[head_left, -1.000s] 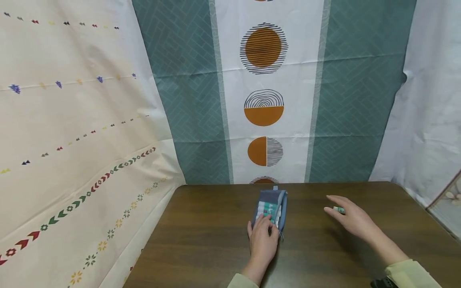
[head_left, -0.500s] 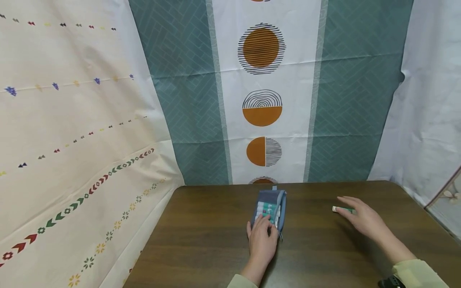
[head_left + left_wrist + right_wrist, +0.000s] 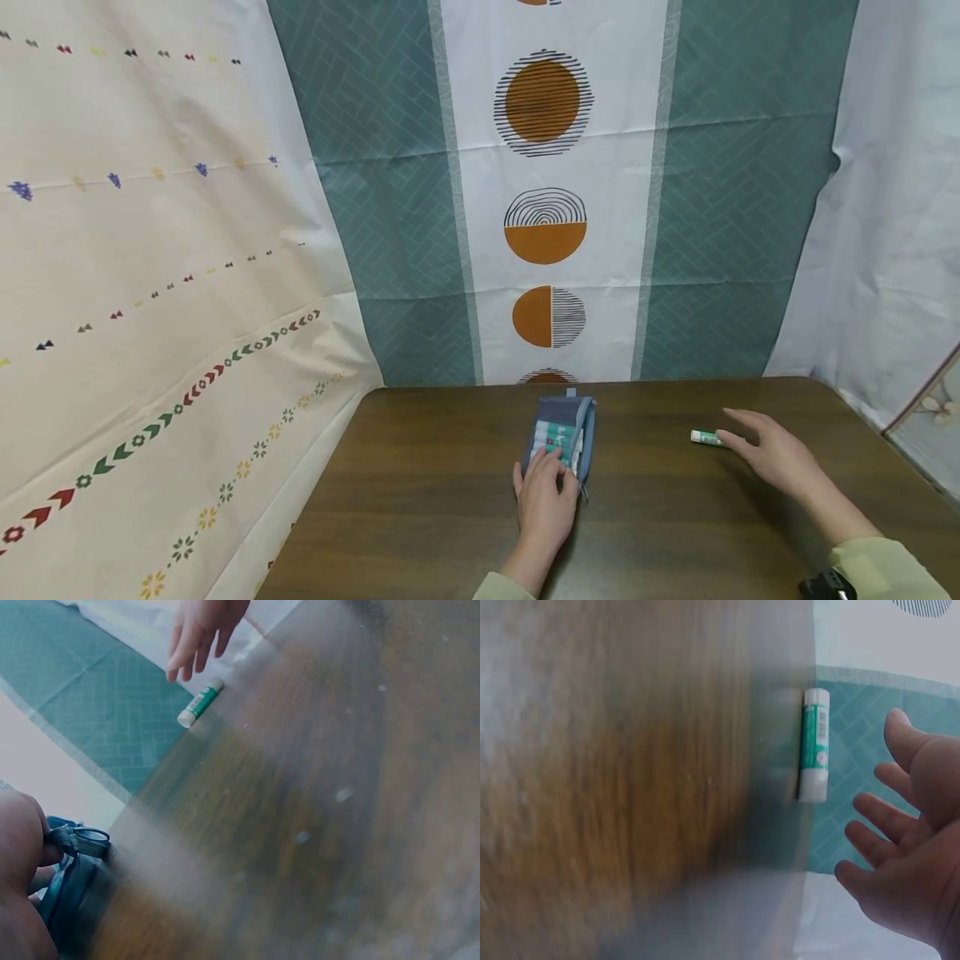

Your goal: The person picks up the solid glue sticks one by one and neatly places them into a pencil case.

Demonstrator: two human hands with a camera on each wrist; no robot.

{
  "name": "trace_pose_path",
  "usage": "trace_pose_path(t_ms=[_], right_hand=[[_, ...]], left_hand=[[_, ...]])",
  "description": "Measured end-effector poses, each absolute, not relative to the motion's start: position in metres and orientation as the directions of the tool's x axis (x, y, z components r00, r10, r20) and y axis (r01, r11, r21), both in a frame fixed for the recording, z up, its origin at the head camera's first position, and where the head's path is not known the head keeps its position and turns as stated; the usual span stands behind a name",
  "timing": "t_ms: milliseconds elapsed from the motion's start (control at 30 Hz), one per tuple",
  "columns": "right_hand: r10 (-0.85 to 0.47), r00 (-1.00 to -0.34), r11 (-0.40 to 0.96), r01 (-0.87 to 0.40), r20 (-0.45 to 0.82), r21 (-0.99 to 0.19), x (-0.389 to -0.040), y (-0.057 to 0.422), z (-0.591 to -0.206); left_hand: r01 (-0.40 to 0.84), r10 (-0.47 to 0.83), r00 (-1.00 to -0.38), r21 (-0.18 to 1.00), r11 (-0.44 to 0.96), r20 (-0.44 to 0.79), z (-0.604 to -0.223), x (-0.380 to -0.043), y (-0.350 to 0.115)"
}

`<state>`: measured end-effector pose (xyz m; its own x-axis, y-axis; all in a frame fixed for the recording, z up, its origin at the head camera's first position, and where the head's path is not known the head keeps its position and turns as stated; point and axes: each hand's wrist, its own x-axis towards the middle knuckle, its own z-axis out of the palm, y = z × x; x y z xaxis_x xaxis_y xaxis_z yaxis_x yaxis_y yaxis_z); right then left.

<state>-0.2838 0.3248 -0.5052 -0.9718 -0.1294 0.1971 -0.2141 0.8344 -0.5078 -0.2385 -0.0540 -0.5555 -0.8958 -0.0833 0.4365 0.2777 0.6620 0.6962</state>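
Note:
A blue pencil case (image 3: 562,408) lies near the table's far edge, its clear window showing several white-and-green glue sticks (image 3: 558,433). My left hand (image 3: 547,508) holds the near end of the case, thumb on its right side by the zipper pull (image 3: 91,834); the fingers partly cover the window. To the right, a single glue stick (image 3: 707,437) with a green label lies on its side on the table. Beside it my right hand (image 3: 772,454) hovers with fingers spread and nothing in them. The right wrist view shows a gap between the glue stick (image 3: 814,746) and the fingers.
The brown wooden table (image 3: 420,517) has its far edge close behind the case. A green and white patterned cloth (image 3: 405,250) hangs behind it, with a cream cloth (image 3: 187,333) at the left. A dark band (image 3: 828,583) sits at the right wrist.
My right hand has drawn back to the right, away from the glue stick, which it has let go and which now shows on the table. The left hand and the pencil case have stayed put.

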Motion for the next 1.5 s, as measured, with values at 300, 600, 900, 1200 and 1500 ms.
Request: trace_pose_path(t_ms=[300,600,900,1200,1500], right_hand=[[-0.131,-0.979,0.829,-0.194,0.155,-0.525,-0.288,0.350,-0.512],[-0.135,-0.976,0.832,-0.206,0.173,-0.515,-0.288,0.364,-0.519],[-0.141,-0.983,0.831,-0.180,0.113,-0.526,-0.290,0.374,-0.523],[-0.140,-0.987,0.807,-0.161,0.080,-0.568,-0.293,0.382,-0.526],[-0.160,-0.982,0.772,-0.189,0.102,-0.606,-0.295,0.384,-0.529]], left_hand=[[0.282,-0.084,-0.894,0.698,0.659,0.440,-0.557,-0.237,-0.053],[0.284,-0.088,-0.889,0.692,0.663,0.448,-0.557,-0.237,-0.053],[0.317,-0.095,-0.865,0.684,0.657,0.493,-0.557,-0.235,-0.052],[0.315,-0.084,-0.871,0.683,0.659,0.484,-0.557,-0.237,-0.053],[0.316,-0.084,-0.871,0.684,0.658,0.483,-0.557,-0.238,-0.053]])
